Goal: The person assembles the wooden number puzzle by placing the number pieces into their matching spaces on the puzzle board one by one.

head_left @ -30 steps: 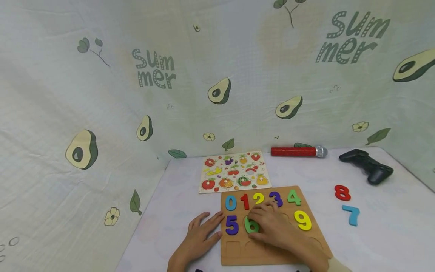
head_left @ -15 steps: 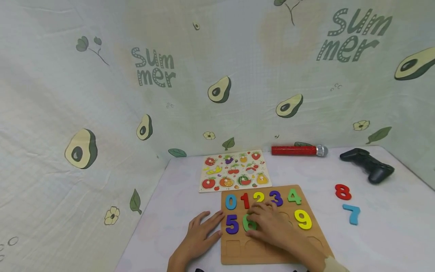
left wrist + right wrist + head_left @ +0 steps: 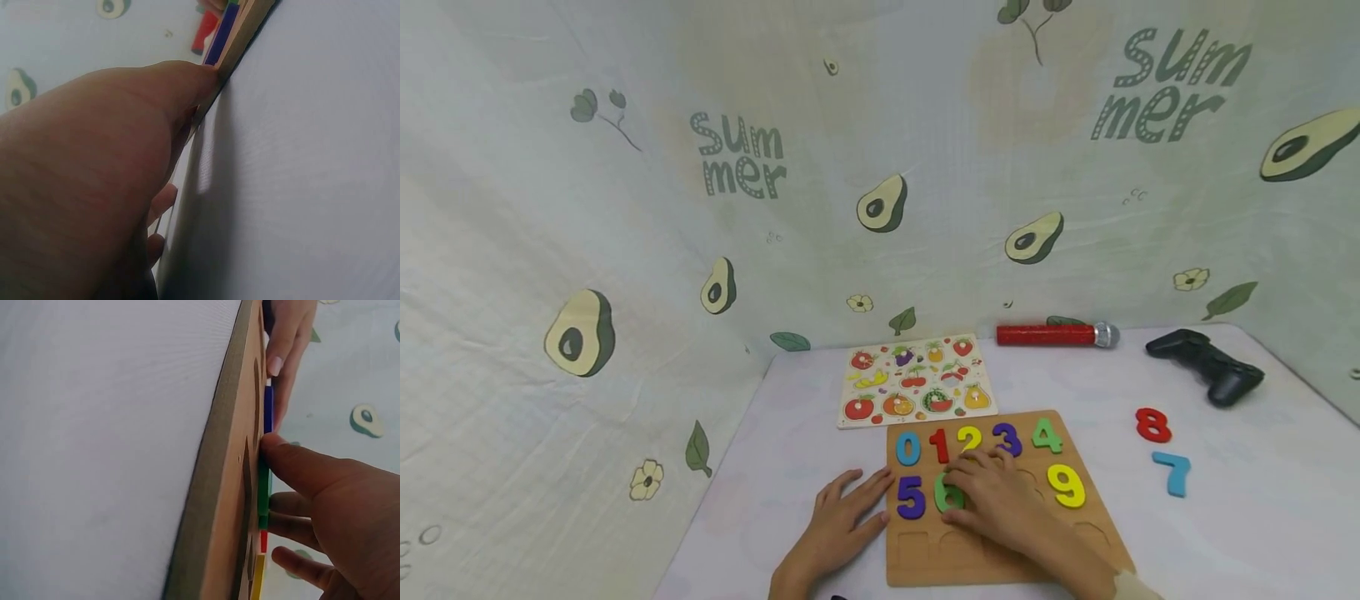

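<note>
A wooden number board [image 3: 925, 572] lies on the table with coloured digits in its recesses. My right hand [image 3: 1000, 502] reaches over it and holds the green number 6 [image 3: 949, 496] between thumb and fingers, partly covering it. In the right wrist view the thumb presses on the green 6 [image 3: 264, 494], with the other fingers on its far side. Left of that digit is the purple 5 [image 3: 911, 498]. My left hand [image 3: 837, 533] lies flat with spread fingers, its fingertips at the board's left edge.
A red 8 [image 3: 1153, 425] and a blue 7 [image 3: 1175, 473] lie loose right of the board. Behind it is a fruit puzzle [image 3: 887, 421]. A red microphone [image 3: 1045, 335] and a black game controller [image 3: 1206, 364] lie further back, near the cloth backdrop [image 3: 940, 275].
The green 6 has shifted slightly left on the board, along with my right hand's fingers. My left hand has stayed in place.
</note>
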### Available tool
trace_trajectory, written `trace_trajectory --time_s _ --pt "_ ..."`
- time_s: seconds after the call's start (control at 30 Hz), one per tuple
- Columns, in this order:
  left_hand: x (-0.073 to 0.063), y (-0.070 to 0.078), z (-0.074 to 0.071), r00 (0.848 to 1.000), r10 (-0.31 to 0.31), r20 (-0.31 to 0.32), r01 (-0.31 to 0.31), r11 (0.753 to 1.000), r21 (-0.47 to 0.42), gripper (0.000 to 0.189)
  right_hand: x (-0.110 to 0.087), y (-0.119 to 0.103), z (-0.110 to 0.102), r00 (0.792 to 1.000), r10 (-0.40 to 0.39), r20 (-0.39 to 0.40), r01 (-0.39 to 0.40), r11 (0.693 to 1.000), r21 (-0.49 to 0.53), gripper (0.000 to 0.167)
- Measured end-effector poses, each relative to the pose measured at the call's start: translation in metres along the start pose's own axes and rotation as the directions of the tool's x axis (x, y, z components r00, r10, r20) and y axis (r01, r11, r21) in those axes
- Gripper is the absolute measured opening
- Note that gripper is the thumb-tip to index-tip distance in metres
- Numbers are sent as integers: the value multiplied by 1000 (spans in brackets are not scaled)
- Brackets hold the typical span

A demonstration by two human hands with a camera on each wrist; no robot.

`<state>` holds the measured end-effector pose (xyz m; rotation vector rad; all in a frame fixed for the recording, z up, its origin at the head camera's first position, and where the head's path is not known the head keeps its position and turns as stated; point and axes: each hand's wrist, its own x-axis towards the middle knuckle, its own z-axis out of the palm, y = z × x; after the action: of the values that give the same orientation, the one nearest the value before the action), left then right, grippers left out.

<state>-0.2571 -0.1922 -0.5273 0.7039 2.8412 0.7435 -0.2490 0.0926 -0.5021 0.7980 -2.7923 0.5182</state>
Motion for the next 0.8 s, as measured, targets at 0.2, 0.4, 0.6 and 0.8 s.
trace_trajectory --time_s 0.2,0.4,0.6,0.8 --pt "-2 1 3 1000 3 0 -3 1000 6 56 -6 3 3 1000 -29 -7 29 1000 7 44" --pt "-3 1 1 1000 20 -14 -19 1000 16 55 -5 3 2 999 -38 -21 38 999 28 41" --pt "0 0 1 1000 -14 5 14 1000 24 57 2 1 -3 999 -40 -1 40 999 -1 39" --pt "2 -1 0 1000 -9 5 9 1000 24 57 7 2 -5 1000 -15 6 15 1000 4 38"
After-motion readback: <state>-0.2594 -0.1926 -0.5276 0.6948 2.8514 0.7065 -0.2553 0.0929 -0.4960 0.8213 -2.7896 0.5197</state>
